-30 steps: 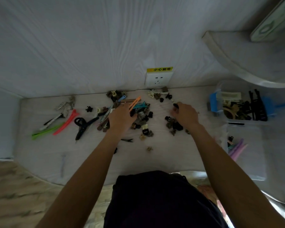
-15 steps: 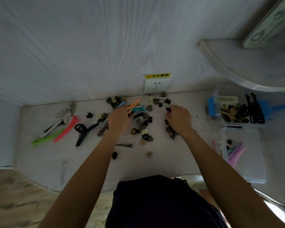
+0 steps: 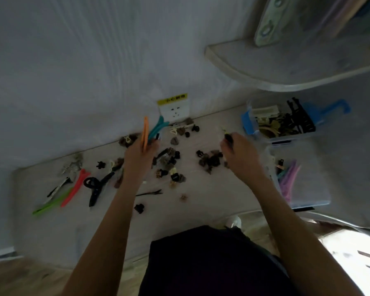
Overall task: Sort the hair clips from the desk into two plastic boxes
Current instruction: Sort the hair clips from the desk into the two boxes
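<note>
The clips are a loose mix on the white desk (image 3: 201, 201): a dark heap (image 3: 169, 163) of small brown and black claw clips at the centre, and long flat clips out at 9 o'clock, among them a red clip (image 3: 75, 188), a green clip (image 3: 51, 204) and a black clip (image 3: 97, 184).

The left hand (image 3: 137, 157) is curled round a bunch of long clips that stand up out of the fist: an orange clip (image 3: 145, 133) and a teal clip (image 3: 157, 129), raised above the desk at 12 o'clock of the heap. The right hand (image 3: 237, 152) pinches a small dark clip (image 3: 228, 136) between thumb and fingertips, lifted off the desk at 3 o'clock of the heap.

Two clear boxes sit at the right. The far box (image 3: 291, 138), at 2 o'clock with blue latches, holds black, cream and olive clips. The near box (image 3: 312, 189), at 3 o'clock, holds purple and pink long clips.

The frame is dim and blurred, so single pieces in the heap run together. The fist hides the lower ends of the long clips, and the exact count held there cannot be told. The pinched clip's shape is unclear. The right forearm covers the near box's left edge.
</note>
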